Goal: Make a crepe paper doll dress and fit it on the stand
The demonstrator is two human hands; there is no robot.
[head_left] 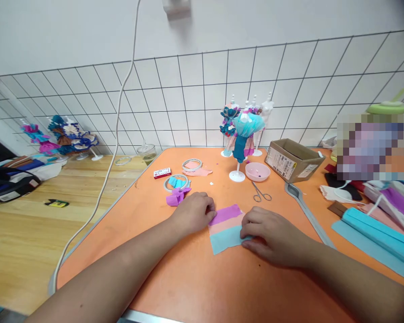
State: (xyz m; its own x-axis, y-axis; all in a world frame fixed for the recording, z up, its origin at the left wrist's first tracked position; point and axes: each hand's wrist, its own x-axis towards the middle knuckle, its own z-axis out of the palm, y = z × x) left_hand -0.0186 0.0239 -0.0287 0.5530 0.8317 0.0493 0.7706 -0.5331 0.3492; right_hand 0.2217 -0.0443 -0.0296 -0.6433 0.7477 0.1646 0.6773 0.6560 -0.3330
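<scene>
A striped sheet (226, 223) lies flat on the orange tabletop (175, 278), nearer the wearer than the pink bowl (257, 178) and slightly left of it. Its purple, peach and light blue bands run left to right, rising a little rightward, purple on the side toward the bowl. A hand hides the right end, so which axis is longer cannot be told. It looks thin and crepe-like, its blue edge slightly wavy. The left hand (197, 211) has curled fingers at the sheet's left edge; the right hand (272, 237) bends its fingers over the right end. Whether either pinches it cannot be told. Metal scissors (259, 190) lie just on the bowl's near side; an open cardboard box (281, 162) stands to its right.
</scene>
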